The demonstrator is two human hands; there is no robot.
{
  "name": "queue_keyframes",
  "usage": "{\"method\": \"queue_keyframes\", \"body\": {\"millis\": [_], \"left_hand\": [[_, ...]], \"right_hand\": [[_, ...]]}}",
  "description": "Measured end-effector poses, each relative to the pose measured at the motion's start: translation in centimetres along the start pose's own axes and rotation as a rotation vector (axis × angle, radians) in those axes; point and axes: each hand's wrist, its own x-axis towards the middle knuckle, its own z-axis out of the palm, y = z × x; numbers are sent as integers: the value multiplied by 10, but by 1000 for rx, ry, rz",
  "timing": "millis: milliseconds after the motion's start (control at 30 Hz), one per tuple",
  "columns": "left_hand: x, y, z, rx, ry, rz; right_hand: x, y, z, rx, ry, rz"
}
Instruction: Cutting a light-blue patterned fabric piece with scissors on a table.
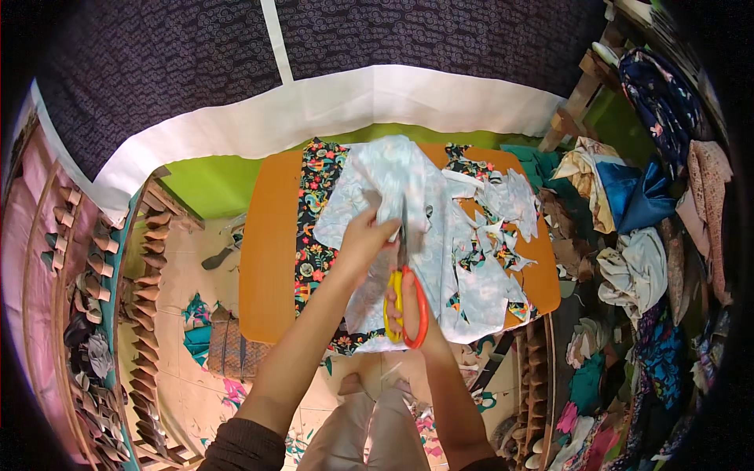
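My right hand (pixel 403 302) grips a pair of scissors (pixel 416 314) with one yellow and one red handle, its blades pointing away from me into the cloth. Just left of the blades, my left hand (pixel 367 239) pinches a raised fold of pale bluish-white fabric (pixel 397 169). The fabric lies bunched over a black floral cloth (pixel 318 180), whose colourful print shows along the left side. Cut scraps (pixel 499 228) of both sides of the cloth lie to the right. Under everything is an orange-brown table (pixel 271 243) with rounded corners.
Wooden racks of shoe-shaped forms (pixel 149 290) stand on the left. Piled fabrics (pixel 632 267) crowd the right side. A dark patterned curtain with a white border (pixel 353 90) hangs beyond the table. A woven brown item (pixel 236 349) and scraps lie on the tiled floor.
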Motion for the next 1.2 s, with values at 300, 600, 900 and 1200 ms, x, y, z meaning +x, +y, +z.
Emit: {"method": "queue_keyframes", "body": {"millis": [300,600,900,1200], "left_hand": [[-31,-116,-22,33,49,-162],[-28,-106,-8,-262,104,-223],[-34,-106,6,-276,129,-199],[-35,-102,1,-74,154,-236]], "right_hand": [[-16,75,-39,-17,72,221],[-33,81,-43,69,44,260],[-22,103,-71,519,-125,230],[-35,70,-37,136,96,248]]}}
